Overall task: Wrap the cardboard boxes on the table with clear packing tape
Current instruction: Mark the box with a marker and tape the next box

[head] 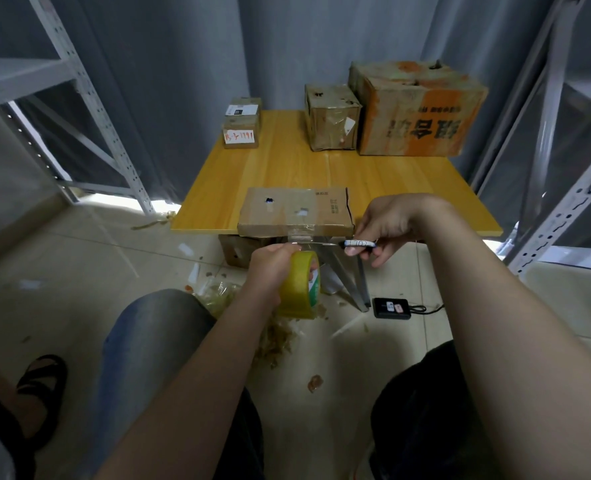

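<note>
A flat cardboard box (294, 211) lies at the near edge of the yellow wooden table (373, 178). A strip of clear tape runs from its front face down to the yellowish tape roll (302, 289). My left hand (270, 268) grips that roll just below the table edge. My right hand (391, 226) holds a small knife (353, 243) with a blue and white handle, and its blade lies against the stretched tape beside the box's front right corner.
At the table's back stand a small labelled box (241, 128), a medium box (332, 117) and a large orange-printed box (415, 110). Metal shelving stands on both sides. Another box (238, 252), tape scraps and a black device (391, 308) lie on the floor.
</note>
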`<state>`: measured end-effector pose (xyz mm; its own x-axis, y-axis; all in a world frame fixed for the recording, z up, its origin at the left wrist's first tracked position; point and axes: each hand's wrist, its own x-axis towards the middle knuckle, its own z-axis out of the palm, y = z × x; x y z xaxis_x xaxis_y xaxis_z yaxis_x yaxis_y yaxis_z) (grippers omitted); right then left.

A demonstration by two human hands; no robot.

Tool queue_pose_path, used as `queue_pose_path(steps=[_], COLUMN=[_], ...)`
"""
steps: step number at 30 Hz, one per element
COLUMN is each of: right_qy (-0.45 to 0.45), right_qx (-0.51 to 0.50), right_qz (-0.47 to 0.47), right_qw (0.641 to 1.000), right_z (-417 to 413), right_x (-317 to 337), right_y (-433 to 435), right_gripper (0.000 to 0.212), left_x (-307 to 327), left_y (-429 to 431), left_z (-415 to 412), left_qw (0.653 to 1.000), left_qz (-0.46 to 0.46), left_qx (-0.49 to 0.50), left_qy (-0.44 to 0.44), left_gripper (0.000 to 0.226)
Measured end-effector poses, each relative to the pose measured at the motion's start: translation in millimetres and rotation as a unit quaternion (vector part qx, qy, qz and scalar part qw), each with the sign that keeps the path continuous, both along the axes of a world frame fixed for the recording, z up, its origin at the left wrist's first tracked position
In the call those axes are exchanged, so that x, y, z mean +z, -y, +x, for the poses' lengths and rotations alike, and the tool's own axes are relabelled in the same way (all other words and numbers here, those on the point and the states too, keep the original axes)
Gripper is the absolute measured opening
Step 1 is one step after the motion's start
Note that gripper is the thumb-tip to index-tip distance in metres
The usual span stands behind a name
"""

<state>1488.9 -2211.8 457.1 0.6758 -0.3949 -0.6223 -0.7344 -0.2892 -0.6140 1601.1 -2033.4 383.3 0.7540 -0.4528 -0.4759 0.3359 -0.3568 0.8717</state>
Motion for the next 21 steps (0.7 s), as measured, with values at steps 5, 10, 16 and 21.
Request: queue_pose_path(steps=[5,10,16,21], right_qy=[0.019,0.028,0.032,0.029], right_qx=[-0.004,-0.002,-0.003,0.001], right_qz=[0.005,0.005,-0.005,-0.013], right_qw=[1.000,1.000,0.999,1.000], right_z=[-0.3,-1.1,-1.8,-0.5], right_x=[-3.3,-4.6,-4.3,-1.4], right_y=[0.9,4.9,2.2,-2.9], right_gripper=[0.036,0.032,0.024,0.028], left_x=[1.6,3.3,3.4,2.0], left_y=[-0.1,0.1,0.8,2.1], left_z=[-1.3,-1.7,-2.7,-4.0], left_qw=[1.000,1.000,1.000,1.000], left_qz=[0.004,0.010,0.008,-0.001], left_qx=[0.001,-0.003,0.006,0.018], left_qy=[-0.002,-0.007,-0.010,-0.009], left_gripper=[0.013,0.013,0.014,0.010])
